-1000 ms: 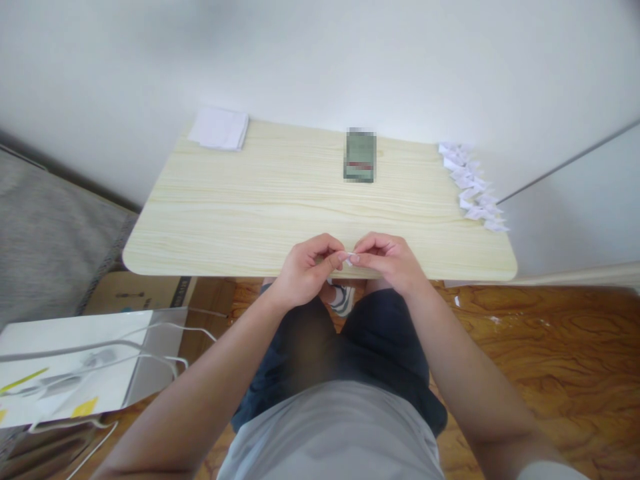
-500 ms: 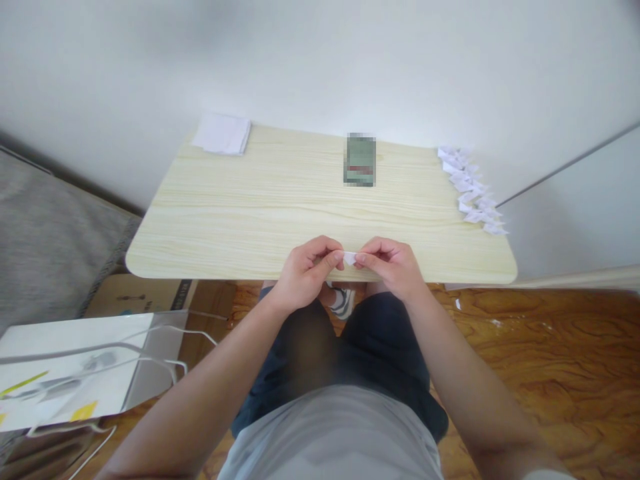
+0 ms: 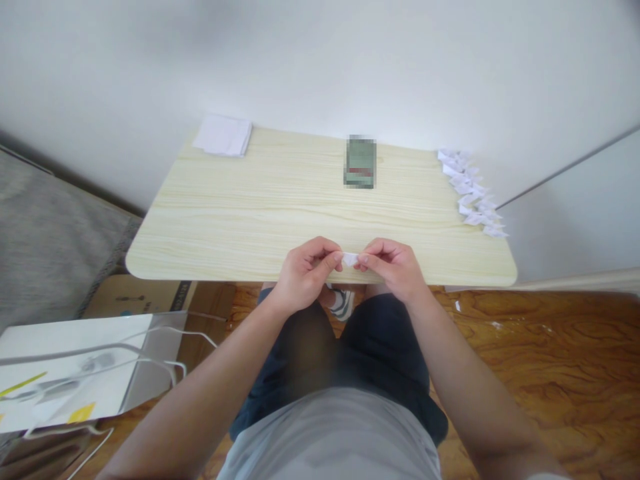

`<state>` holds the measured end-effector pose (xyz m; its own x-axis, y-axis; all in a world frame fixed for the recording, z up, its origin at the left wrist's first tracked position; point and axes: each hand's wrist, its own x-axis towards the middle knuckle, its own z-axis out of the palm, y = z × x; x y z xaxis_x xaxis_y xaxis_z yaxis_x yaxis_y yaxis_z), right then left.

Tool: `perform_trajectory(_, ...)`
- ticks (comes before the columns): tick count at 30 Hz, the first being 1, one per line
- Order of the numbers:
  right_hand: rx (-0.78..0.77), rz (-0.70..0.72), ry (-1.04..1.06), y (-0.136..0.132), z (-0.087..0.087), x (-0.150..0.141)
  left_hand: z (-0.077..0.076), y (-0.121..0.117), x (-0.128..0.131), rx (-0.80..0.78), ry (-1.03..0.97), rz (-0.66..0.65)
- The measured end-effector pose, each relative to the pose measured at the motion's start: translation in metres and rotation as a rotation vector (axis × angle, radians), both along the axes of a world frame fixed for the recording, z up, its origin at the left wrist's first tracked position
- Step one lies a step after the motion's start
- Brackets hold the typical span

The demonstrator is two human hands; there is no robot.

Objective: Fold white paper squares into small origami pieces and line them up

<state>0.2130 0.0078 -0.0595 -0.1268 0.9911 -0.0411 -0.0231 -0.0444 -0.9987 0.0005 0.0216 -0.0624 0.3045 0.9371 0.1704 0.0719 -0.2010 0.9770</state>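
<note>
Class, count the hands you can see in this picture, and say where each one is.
2: the left hand and the right hand, each pinching one side of a small white paper near the table's front edge. No other hand shows.

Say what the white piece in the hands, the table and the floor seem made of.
White piece: likely paper, matte, with thin angular edges.
Table: pale wood or wood-look laminate, smooth, with grain lines.
Floor: wood or imitation, brown, slightly shiny, swirling grain.
</note>
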Motion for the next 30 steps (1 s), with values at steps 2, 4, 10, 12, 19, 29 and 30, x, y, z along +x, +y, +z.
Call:
perform_trajectory(2, 0.004, -0.009, 0.005, -0.0003, -0.0002, -0.0003, 0.0003, -0.0002, 0.0006, -0.007, -0.012, 0.006)
perform_trajectory(4, 0.006, -0.017, 0.006, -0.0007, -0.0003, -0.0005, 0.0006, -0.0003, 0.0013, -0.016, -0.027, 0.010)
perform_trajectory(10, 0.019, -0.026, -0.017, -0.0002, -0.0008, -0.0003, 0.0000, 0.0008, 0.0026, -0.048, -0.097, 0.035)
perform_trajectory(12, 0.010, -0.039, -0.005, 0.0006, -0.0018, -0.0004, -0.0012, 0.0014, 0.0027, -0.054, -0.116, 0.049)
perform_trajectory(19, -0.004, -0.073, 0.041, 0.0008, -0.0048, -0.0001, -0.0040, 0.0014, 0.0046, -0.040, -0.144, 0.113)
perform_trajectory(29, 0.009, -0.074, 0.037, -0.0005, -0.0032, -0.0015, -0.0030, 0.0021, 0.0072, -0.008, -0.102, 0.196)
perform_trajectory(30, 0.010, -0.074, 0.038, -0.0006, -0.0032, -0.0016, -0.0033, 0.0022, 0.0071, -0.006, -0.098, 0.198)
